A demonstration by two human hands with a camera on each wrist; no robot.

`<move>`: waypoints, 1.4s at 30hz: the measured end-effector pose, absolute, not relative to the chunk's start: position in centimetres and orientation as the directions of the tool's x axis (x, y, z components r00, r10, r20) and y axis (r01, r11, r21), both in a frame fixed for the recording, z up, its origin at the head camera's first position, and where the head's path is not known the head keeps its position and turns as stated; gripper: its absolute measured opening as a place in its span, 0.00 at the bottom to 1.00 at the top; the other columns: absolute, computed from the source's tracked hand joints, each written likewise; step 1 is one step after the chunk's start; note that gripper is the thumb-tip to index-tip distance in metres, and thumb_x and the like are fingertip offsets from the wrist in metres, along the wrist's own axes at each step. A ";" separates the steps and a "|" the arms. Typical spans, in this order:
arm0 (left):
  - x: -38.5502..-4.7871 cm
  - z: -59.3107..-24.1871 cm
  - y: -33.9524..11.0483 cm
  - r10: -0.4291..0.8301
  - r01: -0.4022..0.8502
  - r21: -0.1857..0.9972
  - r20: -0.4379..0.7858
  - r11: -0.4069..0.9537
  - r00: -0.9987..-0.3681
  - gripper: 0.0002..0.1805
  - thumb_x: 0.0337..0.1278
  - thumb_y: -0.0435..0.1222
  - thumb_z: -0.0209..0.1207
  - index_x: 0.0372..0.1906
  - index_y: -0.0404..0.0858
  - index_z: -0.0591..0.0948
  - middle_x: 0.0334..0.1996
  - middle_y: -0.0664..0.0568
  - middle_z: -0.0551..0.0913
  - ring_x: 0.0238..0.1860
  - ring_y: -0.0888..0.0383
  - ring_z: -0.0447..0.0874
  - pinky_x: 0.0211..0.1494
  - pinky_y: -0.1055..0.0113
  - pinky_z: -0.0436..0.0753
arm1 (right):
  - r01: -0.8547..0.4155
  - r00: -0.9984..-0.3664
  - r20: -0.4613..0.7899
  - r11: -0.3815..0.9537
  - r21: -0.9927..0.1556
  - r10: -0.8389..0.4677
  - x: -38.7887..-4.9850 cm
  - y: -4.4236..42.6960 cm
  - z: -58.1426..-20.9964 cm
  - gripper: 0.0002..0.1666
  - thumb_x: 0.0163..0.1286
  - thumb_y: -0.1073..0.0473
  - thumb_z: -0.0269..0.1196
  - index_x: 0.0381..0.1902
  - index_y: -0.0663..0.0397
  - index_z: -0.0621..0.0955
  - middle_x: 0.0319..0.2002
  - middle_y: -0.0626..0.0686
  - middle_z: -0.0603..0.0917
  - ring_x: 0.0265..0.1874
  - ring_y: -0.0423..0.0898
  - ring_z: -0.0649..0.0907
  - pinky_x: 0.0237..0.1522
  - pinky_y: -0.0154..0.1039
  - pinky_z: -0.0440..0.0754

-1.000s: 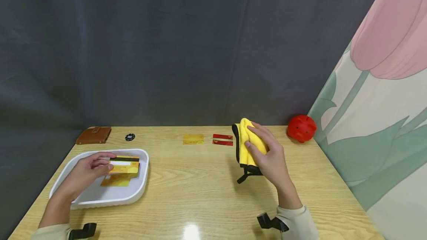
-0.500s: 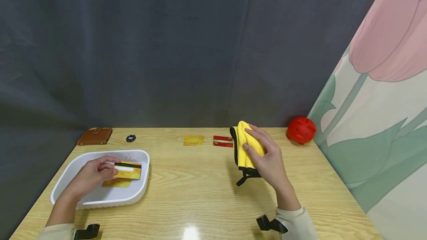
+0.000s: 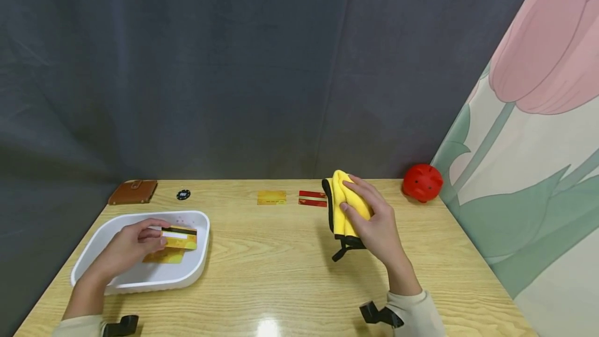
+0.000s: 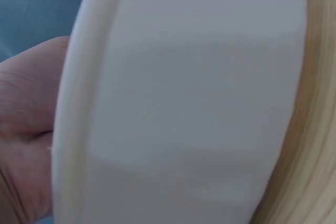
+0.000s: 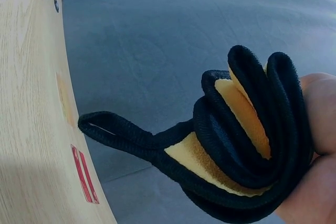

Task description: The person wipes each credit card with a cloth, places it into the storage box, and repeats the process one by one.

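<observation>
My left hand (image 3: 133, 246) reaches over the white tray (image 3: 204, 254) and pinches a yellow card (image 3: 184, 243) with a dark stripe and a white strip. Below it another yellow card (image 3: 164, 257) lies in the tray. In the left wrist view the tray's wall (image 4: 189, 103) hides my fingers and the cards. On the right, my right hand (image 3: 374, 217) grips a folded yellow cloth (image 3: 343, 207) with black edging, held above the table. The right wrist view shows the cloth's folds (image 5: 247, 135) and its black hanging loop (image 5: 118, 135).
Along the table's back edge lie a brown wallet (image 3: 133, 192), a black poker chip (image 3: 183, 194), a yellow card (image 3: 272, 197) and a red card (image 3: 312, 198). A red piggy bank (image 3: 422, 183) stands at the back right. A dark curtain (image 3: 224, 77) hangs behind the table.
My left hand and its card have shifted slightly right and down since a second ago, hardly moving in the last half second. The right hand still holds the cloth in nearly the same place.
</observation>
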State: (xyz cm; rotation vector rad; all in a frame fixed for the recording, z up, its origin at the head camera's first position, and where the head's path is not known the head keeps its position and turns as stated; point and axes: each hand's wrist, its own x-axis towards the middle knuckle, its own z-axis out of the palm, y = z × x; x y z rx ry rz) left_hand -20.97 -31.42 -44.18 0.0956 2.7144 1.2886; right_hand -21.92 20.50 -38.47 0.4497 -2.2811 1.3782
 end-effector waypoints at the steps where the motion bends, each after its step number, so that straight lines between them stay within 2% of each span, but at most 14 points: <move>1: -20.9 -44.1 -31.5 0.122 0.016 0.767 -0.080 0.641 -0.989 0.25 0.67 0.38 0.67 0.64 0.31 0.77 0.50 0.39 0.89 0.42 0.69 0.87 0.41 0.71 0.85 | -0.484 -0.853 0.520 0.453 -0.749 -0.051 -21.9 20.5 -38.5 0.27 0.68 0.66 0.70 0.64 0.45 0.83 0.72 0.50 0.77 0.57 0.38 0.79 0.46 0.23 0.82; 5: -20.7 -44.0 -32.0 0.148 0.079 0.754 -0.024 0.652 -0.989 0.21 0.69 0.36 0.65 0.62 0.31 0.78 0.48 0.39 0.89 0.41 0.71 0.87 0.40 0.73 0.85 | -0.487 -0.851 0.522 0.451 -0.748 -0.053 -22.0 20.5 -38.5 0.27 0.68 0.66 0.70 0.64 0.46 0.83 0.72 0.51 0.77 0.58 0.37 0.78 0.46 0.22 0.82; 10: -20.7 -44.3 -32.5 0.193 0.138 0.785 0.024 0.604 -0.981 0.16 0.71 0.26 0.58 0.60 0.26 0.77 0.49 0.33 0.86 0.39 0.69 0.88 0.43 0.67 0.90 | -0.492 -0.849 0.525 0.447 -0.747 -0.057 -22.0 20.5 -38.5 0.27 0.68 0.66 0.71 0.63 0.46 0.84 0.71 0.50 0.77 0.58 0.37 0.78 0.46 0.22 0.82; 13: -20.7 -44.4 -32.5 0.198 0.149 0.793 0.036 0.590 -0.980 0.16 0.71 0.24 0.56 0.60 0.24 0.77 0.50 0.31 0.85 0.39 0.71 0.87 0.43 0.65 0.91 | -0.491 -0.850 0.523 0.449 -0.747 -0.059 -22.0 20.5 -38.5 0.27 0.68 0.66 0.71 0.64 0.46 0.83 0.71 0.50 0.77 0.58 0.37 0.78 0.47 0.22 0.82; 18: -20.8 -44.3 -32.1 0.174 0.135 0.771 0.032 0.623 -0.984 0.16 0.71 0.24 0.56 0.60 0.26 0.77 0.47 0.35 0.87 0.38 0.71 0.87 0.41 0.66 0.91 | -0.490 -0.850 0.523 0.453 -0.745 -0.060 -22.0 20.4 -38.5 0.27 0.68 0.66 0.70 0.64 0.46 0.83 0.72 0.50 0.77 0.58 0.36 0.78 0.47 0.22 0.82; 24: -20.9 -44.1 -31.7 0.100 0.115 0.678 0.061 0.726 -0.993 0.15 0.67 0.25 0.61 0.56 0.30 0.80 0.42 0.40 0.90 0.35 0.67 0.88 0.36 0.69 0.88 | -0.499 -0.846 0.529 0.448 -0.742 -0.068 -22.0 20.3 -38.4 0.27 0.68 0.66 0.70 0.64 0.47 0.83 0.72 0.51 0.77 0.58 0.36 0.79 0.46 0.23 0.83; 28: -20.7 -43.8 -31.8 0.071 0.102 0.646 0.073 0.757 -0.995 0.15 0.66 0.25 0.61 0.55 0.29 0.81 0.42 0.39 0.90 0.35 0.64 0.89 0.36 0.69 0.88 | -0.496 -0.848 0.525 0.447 -0.745 -0.066 -22.0 20.3 -38.4 0.27 0.68 0.67 0.70 0.64 0.47 0.83 0.72 0.51 0.77 0.58 0.35 0.78 0.45 0.23 0.83; 34: -20.5 -43.5 -32.0 0.094 0.126 0.692 0.085 0.711 -0.992 0.17 0.67 0.24 0.61 0.58 0.27 0.79 0.45 0.36 0.90 0.37 0.67 0.89 0.41 0.66 0.90 | -0.497 -0.848 0.526 0.448 -0.743 -0.069 -22.1 20.3 -38.5 0.27 0.67 0.67 0.70 0.63 0.47 0.84 0.71 0.51 0.77 0.58 0.38 0.79 0.46 0.23 0.83; 39: -20.5 -42.9 -31.3 0.142 0.180 0.724 0.114 0.666 -0.983 0.17 0.69 0.27 0.61 0.60 0.28 0.79 0.46 0.37 0.90 0.39 0.71 0.88 0.42 0.69 0.89 | -0.485 -0.854 0.516 0.465 -0.741 -0.069 -22.0 20.6 -38.4 0.26 0.69 0.66 0.70 0.64 0.47 0.83 0.72 0.52 0.77 0.59 0.47 0.80 0.46 0.22 0.83; 42: -20.1 -41.8 -30.4 0.159 0.205 0.717 0.132 0.666 -0.978 0.17 0.71 0.29 0.61 0.60 0.31 0.79 0.48 0.39 0.90 0.40 0.73 0.87 0.42 0.70 0.89 | -0.476 -0.858 0.509 0.469 -0.744 -0.064 -22.0 20.6 -38.3 0.27 0.69 0.66 0.69 0.65 0.47 0.83 0.72 0.51 0.76 0.57 0.47 0.80 0.46 0.22 0.83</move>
